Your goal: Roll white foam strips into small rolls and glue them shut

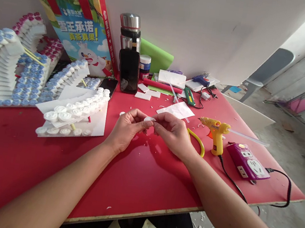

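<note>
Above the red table, my left hand [127,127] and my right hand [173,132] meet fingertip to fingertip. Between them is a small white disc-like piece [149,119], pinched by the thumb and fingers of each hand; its exact kind is too small to tell. Another small white piece [122,113] lies just beyond my left hand. To the left sits a white board model [76,111] edged with rows of white rosettes. A yellow-handled tool [198,141], partly hidden by my right wrist, lies beside that hand.
A yellow glue gun [216,133] and purple power socket [247,162] stand on the right, with black cords. Blue-and-white rosette models [32,76], a shopping bag [87,30], a steel flask [129,29], a phone [128,71] and a green cutter [189,96] stand or lie farther back.
</note>
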`<action>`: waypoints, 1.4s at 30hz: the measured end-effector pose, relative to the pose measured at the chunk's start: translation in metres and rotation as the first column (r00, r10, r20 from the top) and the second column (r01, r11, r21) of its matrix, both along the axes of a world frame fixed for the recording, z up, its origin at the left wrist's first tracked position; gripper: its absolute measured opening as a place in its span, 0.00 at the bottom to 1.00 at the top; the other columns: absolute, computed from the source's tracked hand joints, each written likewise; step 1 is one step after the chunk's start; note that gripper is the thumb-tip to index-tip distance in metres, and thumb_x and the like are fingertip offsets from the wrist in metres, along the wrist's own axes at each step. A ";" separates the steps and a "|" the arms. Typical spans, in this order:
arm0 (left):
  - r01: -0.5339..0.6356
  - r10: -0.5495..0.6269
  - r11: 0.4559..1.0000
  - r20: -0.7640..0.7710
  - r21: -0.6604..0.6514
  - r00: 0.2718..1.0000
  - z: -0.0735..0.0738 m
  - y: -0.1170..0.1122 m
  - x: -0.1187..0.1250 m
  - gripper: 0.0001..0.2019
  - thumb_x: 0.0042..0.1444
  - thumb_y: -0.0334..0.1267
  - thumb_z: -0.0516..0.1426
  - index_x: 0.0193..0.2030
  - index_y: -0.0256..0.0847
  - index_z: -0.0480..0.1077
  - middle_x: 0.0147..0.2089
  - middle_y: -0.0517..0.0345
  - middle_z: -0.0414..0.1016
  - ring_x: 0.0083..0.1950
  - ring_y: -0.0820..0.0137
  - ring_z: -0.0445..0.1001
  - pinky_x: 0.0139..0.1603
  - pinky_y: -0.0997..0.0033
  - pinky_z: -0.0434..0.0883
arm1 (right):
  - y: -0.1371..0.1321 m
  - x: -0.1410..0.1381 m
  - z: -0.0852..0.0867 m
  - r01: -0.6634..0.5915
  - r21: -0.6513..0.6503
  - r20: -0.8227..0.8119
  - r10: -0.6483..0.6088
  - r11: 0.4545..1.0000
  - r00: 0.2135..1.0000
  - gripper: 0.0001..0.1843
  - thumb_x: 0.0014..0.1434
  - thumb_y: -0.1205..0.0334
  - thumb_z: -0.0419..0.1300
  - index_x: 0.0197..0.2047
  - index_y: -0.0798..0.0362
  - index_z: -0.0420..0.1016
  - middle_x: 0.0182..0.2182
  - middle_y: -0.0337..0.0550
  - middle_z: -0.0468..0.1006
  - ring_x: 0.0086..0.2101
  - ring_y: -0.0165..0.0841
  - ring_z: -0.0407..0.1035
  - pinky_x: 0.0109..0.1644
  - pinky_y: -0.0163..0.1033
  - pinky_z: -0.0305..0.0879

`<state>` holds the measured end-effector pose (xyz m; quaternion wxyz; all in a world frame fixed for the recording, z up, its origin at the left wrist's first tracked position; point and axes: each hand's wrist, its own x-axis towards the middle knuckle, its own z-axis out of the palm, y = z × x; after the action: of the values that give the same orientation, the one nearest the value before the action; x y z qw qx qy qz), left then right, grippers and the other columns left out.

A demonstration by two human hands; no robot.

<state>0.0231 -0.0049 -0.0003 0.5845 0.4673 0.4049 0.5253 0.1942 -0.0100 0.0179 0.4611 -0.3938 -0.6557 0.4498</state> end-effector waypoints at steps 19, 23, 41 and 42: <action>0.026 -0.022 0.994 -0.039 0.104 0.999 -0.005 0.000 -0.002 0.17 0.46 0.37 0.71 0.30 0.40 0.65 0.24 0.65 0.71 0.24 0.76 0.67 0.25 0.76 0.65 | -0.007 0.000 -0.002 -0.020 0.375 0.208 -0.064 0.927 0.976 0.13 0.56 0.73 0.57 0.43 0.53 0.77 0.34 0.42 0.74 0.31 0.29 0.67 0.36 0.37 0.67; -0.031 0.039 0.990 -0.055 0.141 0.998 -0.006 0.000 -0.003 0.18 0.44 0.37 0.72 0.30 0.40 0.65 0.26 0.65 0.72 0.24 0.77 0.67 0.25 0.76 0.65 | -0.008 0.000 -0.004 -0.046 0.387 0.186 -0.029 0.921 0.982 0.17 0.58 0.74 0.56 0.47 0.53 0.78 0.37 0.44 0.75 0.33 0.30 0.69 0.38 0.39 0.69; -0.070 0.386 0.854 -0.537 0.516 0.750 -0.002 -0.003 -0.010 0.15 0.51 0.43 0.68 0.31 0.43 0.65 0.29 0.62 0.73 0.29 0.72 0.69 0.32 0.72 0.64 | -0.003 0.006 -0.010 -0.077 0.180 0.180 0.044 0.981 0.983 0.21 0.59 0.66 0.60 0.56 0.45 0.80 0.45 0.44 0.76 0.40 0.34 0.71 0.40 0.39 0.70; -0.055 0.395 0.850 -0.564 0.524 0.726 -0.003 -0.003 -0.010 0.14 0.53 0.43 0.67 0.32 0.43 0.65 0.29 0.62 0.73 0.29 0.72 0.69 0.33 0.72 0.64 | -0.003 0.005 -0.010 -0.055 0.202 0.186 0.016 0.978 0.982 0.20 0.60 0.65 0.61 0.55 0.46 0.81 0.43 0.44 0.76 0.40 0.34 0.71 0.40 0.40 0.69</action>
<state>0.0127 -0.0078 -0.0029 0.2031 0.6937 0.4971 0.4800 0.1993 -0.0128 0.0082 0.4289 -0.3717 -0.7456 0.3493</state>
